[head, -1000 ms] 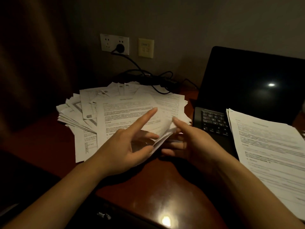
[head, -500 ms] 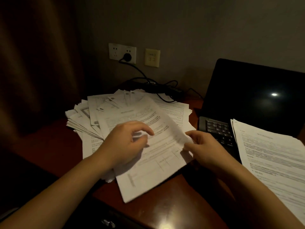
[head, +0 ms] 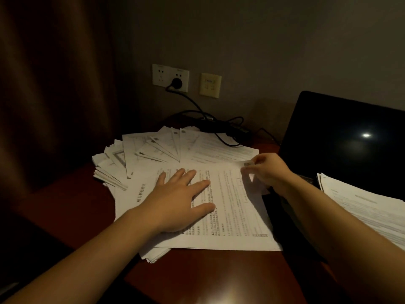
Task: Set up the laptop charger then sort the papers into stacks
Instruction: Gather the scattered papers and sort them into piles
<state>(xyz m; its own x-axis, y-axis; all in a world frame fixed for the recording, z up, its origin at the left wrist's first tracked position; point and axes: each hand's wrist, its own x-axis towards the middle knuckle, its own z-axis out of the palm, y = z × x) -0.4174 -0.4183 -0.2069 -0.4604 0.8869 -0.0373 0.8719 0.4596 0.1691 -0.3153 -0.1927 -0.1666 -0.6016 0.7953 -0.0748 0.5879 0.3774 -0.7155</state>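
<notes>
A loose heap of printed papers point(head: 153, 150) is fanned out on the dark red desk point(head: 219, 279). On top lies a printed sheet point(head: 232, 207), turned sideways. My left hand point(head: 177, 200) presses flat on that sheet with fingers spread. My right hand point(head: 267, 170) pinches the sheet's far right corner. An open black laptop point(head: 341, 137) stands at the right, and a second paper stack point(head: 363, 207) lies over its keyboard. The charger plug point(head: 177, 83) sits in the wall socket, and its black cable point(head: 221, 128) runs along the back of the desk.
A brown curtain point(head: 54, 95) hangs at the left. A beige wall switch plate point(head: 210, 85) is beside the white socket. The desk's front edge lies near my forearms, with bare wood below the sheet.
The top sheet has been turned and laid flat on the heap. My left hand went from curled fingers to a flat press. My right hand moved up to the sheet's far corner.
</notes>
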